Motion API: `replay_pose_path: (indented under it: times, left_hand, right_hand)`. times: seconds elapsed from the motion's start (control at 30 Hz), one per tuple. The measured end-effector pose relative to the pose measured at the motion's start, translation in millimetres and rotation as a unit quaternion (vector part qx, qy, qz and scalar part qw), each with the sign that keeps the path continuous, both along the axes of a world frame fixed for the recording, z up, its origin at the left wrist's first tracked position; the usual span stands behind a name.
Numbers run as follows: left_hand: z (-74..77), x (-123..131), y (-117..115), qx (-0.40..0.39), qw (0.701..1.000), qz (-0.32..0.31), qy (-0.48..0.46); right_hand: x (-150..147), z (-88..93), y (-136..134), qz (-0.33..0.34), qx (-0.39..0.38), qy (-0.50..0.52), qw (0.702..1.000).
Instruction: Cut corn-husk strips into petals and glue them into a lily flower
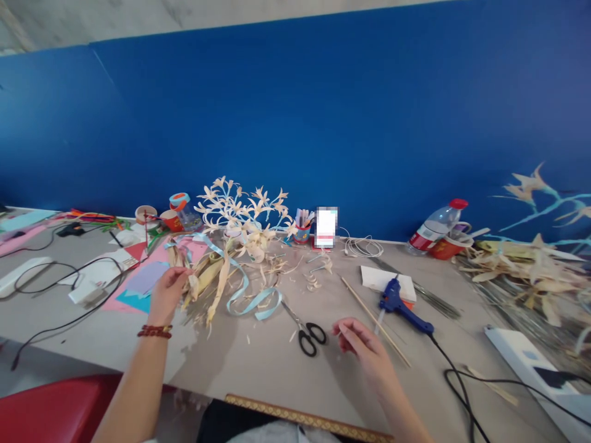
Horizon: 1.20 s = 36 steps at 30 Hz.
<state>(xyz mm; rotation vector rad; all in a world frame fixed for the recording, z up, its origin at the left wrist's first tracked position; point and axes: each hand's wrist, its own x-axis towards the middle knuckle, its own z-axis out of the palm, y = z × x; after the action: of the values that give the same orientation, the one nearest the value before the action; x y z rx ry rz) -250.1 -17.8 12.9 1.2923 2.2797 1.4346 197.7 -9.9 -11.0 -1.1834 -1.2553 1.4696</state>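
My left hand point(167, 294), with a red bead bracelet on the wrist, reaches into a pile of dried corn husks point(210, 277) and its fingers close on a husk. My right hand point(362, 344) hovers low over the grey table point(268, 363) just right of the black-handled scissors point(307, 332), fingers pinched together; what it pinches is too small to make out. A pale blue ribbon point(252, 298) curls among the husks. Behind stands a branch of cream husk flowers point(240, 212).
A blue glue gun point(401, 304) lies on a white card with its black cord trailing right. Thin wooden sticks point(373, 320), coloured paper sheets point(143, 280), cups, a plastic bottle point(436, 227), cables and more husks point(521, 277) crowd the table. A blue wall stands behind.
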Motion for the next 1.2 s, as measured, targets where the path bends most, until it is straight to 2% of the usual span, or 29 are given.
replay_pose_path:
  times: [0.1, 0.23, 0.33, 0.43, 0.53, 0.6, 0.77, 0.9, 1.07, 1.2]
  left_hand:
    - [8.3, 15, -13, 0.015, 0.995, -0.047, -0.087]
    - [16.3, 73, -25, 0.011, 0.956, -0.17, -0.237]
    - [18.4, 124, -26, -0.077, 0.926, -0.279, -0.241]
    - [18.8, 163, -22, -0.128, 0.88, -0.393, -0.233]
    - [21.3, 185, -17, -0.135, 0.85, -0.462, -0.214]
    - [24.9, 191, -16, -0.136, 0.845, -0.486, -0.179]
    - [35.6, 191, -19, -0.105, 0.873, -0.476, -0.033]
    - [39.1, 188, -19, -0.074, 0.888, -0.449, 0.063]
    - [33.8, 191, -17, -0.034, 0.886, -0.444, 0.128]
    - [29.7, 194, -18, -0.017, 0.868, -0.463, 0.179]
  right_hand:
    - [-3, 0.0, 0, 0.009, 0.025, -0.021, 0.999]
    - [-20, 11.3, -3, 0.07, 0.1, -0.084, 0.989]
    - [-38, 28.3, -7, 0.111, 0.21, -0.128, 0.963]
    - [-53, 43.3, -9, 0.167, 0.302, -0.162, 0.924]
    - [-61, 45.9, -8, 0.168, 0.365, -0.225, 0.888]
    - [-59, 41.8, -7, 0.148, 0.379, -0.247, 0.88]
    - [-39, 31.7, -5, 0.096, 0.348, -0.232, 0.903]
    - [-26, 27.1, -5, 0.078, 0.276, -0.202, 0.937]
    - [-23, 17.3, -6, 0.122, 0.145, -0.163, 0.968]
    - [-25, 9.4, -5, 0.13, 0.082, -0.075, 0.985]
